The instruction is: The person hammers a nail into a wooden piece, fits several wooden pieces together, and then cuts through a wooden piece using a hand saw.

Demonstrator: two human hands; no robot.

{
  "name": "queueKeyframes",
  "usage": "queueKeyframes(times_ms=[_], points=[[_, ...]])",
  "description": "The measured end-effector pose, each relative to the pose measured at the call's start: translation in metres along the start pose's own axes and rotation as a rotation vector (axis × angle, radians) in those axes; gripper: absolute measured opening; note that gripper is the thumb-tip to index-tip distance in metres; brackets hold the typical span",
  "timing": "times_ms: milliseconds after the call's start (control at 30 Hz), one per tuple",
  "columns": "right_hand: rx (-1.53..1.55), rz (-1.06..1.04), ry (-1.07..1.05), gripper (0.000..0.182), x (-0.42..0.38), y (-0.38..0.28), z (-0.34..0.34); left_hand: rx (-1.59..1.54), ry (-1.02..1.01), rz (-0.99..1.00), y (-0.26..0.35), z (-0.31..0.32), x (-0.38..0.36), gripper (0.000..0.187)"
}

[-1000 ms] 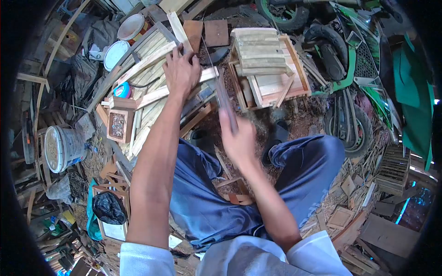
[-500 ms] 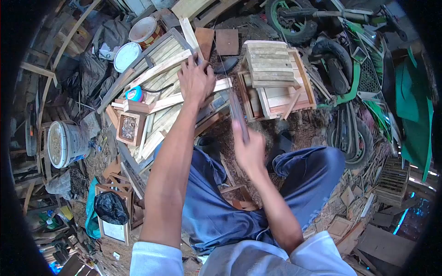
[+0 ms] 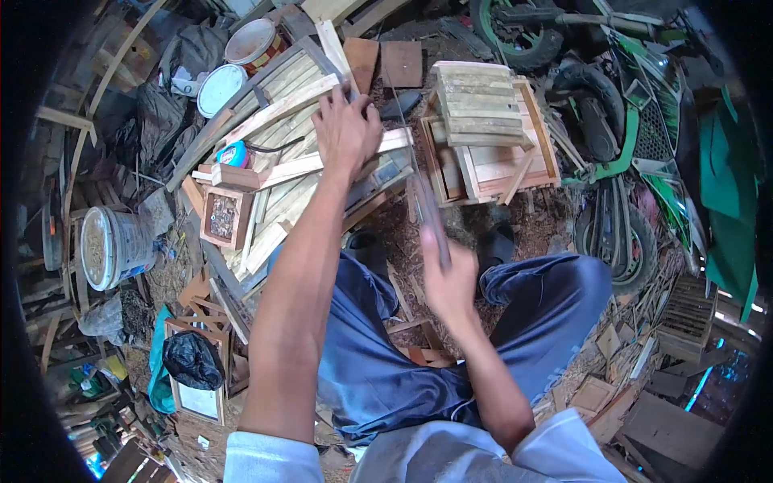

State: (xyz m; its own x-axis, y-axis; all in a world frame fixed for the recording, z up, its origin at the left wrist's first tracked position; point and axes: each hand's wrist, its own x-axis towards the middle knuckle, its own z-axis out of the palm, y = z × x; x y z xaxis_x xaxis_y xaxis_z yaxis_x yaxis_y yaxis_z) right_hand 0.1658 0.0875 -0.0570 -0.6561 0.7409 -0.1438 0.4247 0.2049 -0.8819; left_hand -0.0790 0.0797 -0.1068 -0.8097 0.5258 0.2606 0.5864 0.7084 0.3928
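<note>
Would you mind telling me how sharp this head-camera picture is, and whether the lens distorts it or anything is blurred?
Head view: strong fisheye bending, with dark vignetted corners and curved edges; even daylight, no hard glare; the left hand on the wooden strip is sharp; the saw and right hand are smeared by motion blur; the white bucket near the rim looks warped.

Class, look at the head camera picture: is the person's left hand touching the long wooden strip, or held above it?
Touching. The head view shows the left hand pressed flat on the wooden strip, fingers spread over it with no gap visible.
</note>
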Motion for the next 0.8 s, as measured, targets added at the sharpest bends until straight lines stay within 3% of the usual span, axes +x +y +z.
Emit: queueKeyframes(times_ms=[100, 167, 267, 333, 433, 533, 600, 667, 733, 800], points=[[-0.007, 0.091, -0.048, 0.044, -0.074, 0.009, -0.031, 0.022, -0.026, -0.015, 0.002, -0.002, -0.003, 0.032], [0.015, 0.142, -0.029, 0.047, -0.072, 0.020, -0.025, 0.022, -0.013, -0.020, -0.002, -0.004, -0.005, 0.031], [-0.014, -0.020, 0.004, 0.054, 0.021, 0.003, 0.012, 0.020, -0.011, -0.003, 0.001, 0.000, -0.001, 0.032], [-0.031, 0.034, -0.009, 0.056, 0.060, -0.025, 0.027, 0.021, 0.003, -0.001, -0.001, 0.000, -0.001, 0.033], [0.034, -0.010, 0.027, 0.055, 0.027, -0.005, 0.014, 0.014, -0.018, -0.008, 0.003, -0.003, -0.004, 0.031], [-0.062, 0.091, -0.079, 0.036, -0.065, 0.021, -0.025, 0.007, -0.009, -0.018, 0.001, 0.000, 0.000, 0.030], [0.063, 0.124, -0.026, 0.035, -0.078, 0.023, -0.025, 0.018, -0.036, -0.025, 0.002, -0.004, -0.003, 0.031], [0.084, 0.154, 0.010, 0.046, -0.046, 0.010, -0.006, 0.026, -0.017, 0.001, -0.002, -0.001, -0.006, 0.032], [-0.030, -0.063, 0.032, 0.052, 0.026, 0.011, 0.020, 0.013, -0.009, 0.000, -0.001, -0.001, -0.002, 0.032], [0.013, -0.040, 0.065, 0.056, 0.067, -0.020, 0.036, 0.044, -0.025, -0.008, -0.001, -0.001, 0.000, 0.033]])
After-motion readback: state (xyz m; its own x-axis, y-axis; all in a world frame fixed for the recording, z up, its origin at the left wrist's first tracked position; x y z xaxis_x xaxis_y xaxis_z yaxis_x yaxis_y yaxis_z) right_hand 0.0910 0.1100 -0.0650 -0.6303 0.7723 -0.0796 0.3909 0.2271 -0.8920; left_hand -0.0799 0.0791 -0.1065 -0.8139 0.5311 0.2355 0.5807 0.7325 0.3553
